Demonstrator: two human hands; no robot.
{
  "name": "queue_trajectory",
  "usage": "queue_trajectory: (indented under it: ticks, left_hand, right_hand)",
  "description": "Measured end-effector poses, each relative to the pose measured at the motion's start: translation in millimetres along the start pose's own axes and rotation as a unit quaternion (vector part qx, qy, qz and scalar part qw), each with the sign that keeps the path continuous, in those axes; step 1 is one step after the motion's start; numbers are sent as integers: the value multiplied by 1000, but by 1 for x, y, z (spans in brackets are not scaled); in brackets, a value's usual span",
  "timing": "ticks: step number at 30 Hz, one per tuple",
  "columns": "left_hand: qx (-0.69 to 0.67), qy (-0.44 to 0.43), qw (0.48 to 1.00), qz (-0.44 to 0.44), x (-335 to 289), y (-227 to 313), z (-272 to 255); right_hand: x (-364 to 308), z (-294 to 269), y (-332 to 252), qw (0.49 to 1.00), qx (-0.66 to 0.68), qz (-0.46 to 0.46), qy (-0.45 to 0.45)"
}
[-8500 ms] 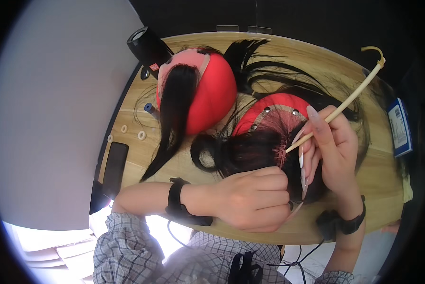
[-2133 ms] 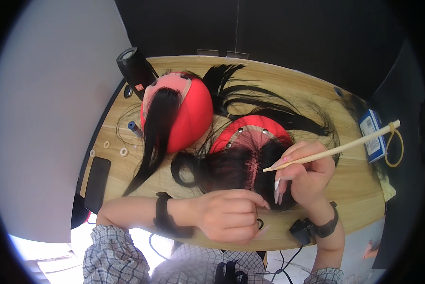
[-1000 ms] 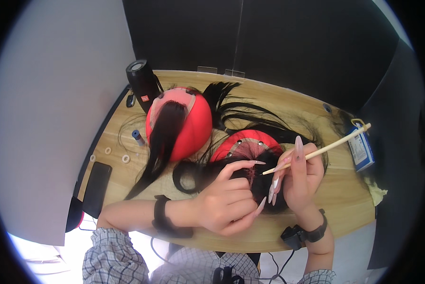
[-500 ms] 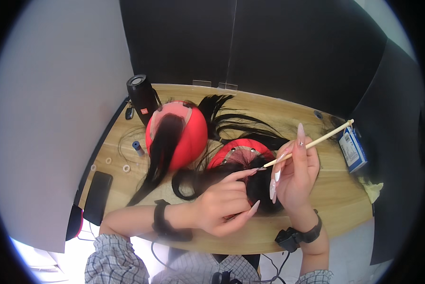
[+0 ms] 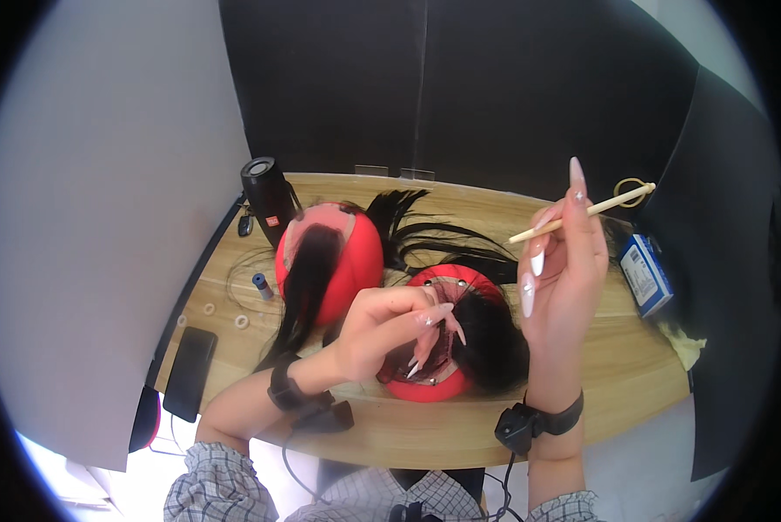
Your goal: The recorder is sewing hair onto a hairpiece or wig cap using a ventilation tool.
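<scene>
My left hand is bent over the near red wig block, its thumb against the index finger beside black hair. What it pinches, if anything, is hidden. A dark net wig cap with a pale edge band is fixed on this block by several round-headed pins. Raised to the right of the block, my right hand grips a thin pale wooden-handled ventilating needle between thumb and fingers. The needle's tip is off the cap, pointing left; any hook is too small to make out.
Behind on the left stands a larger red wig block with black hair hanging down. Nearby are a black cylindrical speaker, a blue spool, small rings and a black phone-like slab. A blue-white box lies right.
My right hand has risen with the needle, away from the cap. My left hand has bent its fingers down, and the hair beneath it now lies to the right.
</scene>
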State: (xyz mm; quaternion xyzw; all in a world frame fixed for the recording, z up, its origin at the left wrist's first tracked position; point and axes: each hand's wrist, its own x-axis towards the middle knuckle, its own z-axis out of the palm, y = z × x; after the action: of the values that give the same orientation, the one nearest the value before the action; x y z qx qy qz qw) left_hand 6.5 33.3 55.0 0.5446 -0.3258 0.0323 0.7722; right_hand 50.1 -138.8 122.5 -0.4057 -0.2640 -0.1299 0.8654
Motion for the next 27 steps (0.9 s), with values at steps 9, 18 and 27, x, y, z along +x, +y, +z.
queue_trajectory:
  ticks: [9,18,27]
  left_hand:
    - [52,-1,995,-80,29,26,10]
    - [37,17,995,-86,53,38,20]
    - [70,21,992,-100,44,55,7]
  right_hand:
    - [14,-31,-30,997,-14,-72,7]
    - [32,-66,-73,992,30,-118,40]
    - [15,-45,-68,849,-411,207,-258]
